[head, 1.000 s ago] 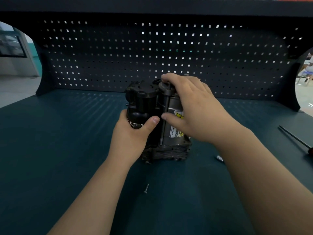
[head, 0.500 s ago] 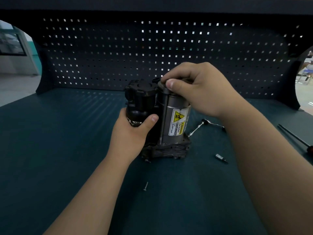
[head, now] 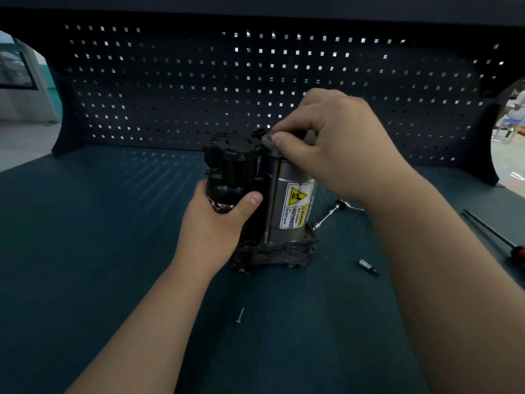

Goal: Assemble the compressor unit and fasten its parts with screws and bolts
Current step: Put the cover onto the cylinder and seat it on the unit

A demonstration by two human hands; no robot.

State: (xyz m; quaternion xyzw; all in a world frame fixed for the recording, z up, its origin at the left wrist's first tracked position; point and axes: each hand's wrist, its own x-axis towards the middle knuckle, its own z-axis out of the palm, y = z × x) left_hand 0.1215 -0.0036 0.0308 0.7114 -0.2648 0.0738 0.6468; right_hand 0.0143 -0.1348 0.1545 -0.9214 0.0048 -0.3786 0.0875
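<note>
Compressor (head: 238,163); smooth metal cylinder (head: 294,173); slim bolt (head: 271,194)

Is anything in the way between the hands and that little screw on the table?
Nothing visible is. The screw lies alone on the table in front of the compressor. The left hand grips the compressor; the right hand pinches its long bolt.

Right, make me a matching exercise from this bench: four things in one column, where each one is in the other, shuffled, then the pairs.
Things
1. loose screw
2. socket bit
3. long bolt
4. screwdriver

Places
A. upright against the compressor, its top pinched by the right hand
B. at the mat's far right edge
C. flat on the mat, nearer the viewer than the compressor
D. flat on the mat, right of the compressor's base

Pairs: 1-C, 2-D, 3-A, 4-B
</note>
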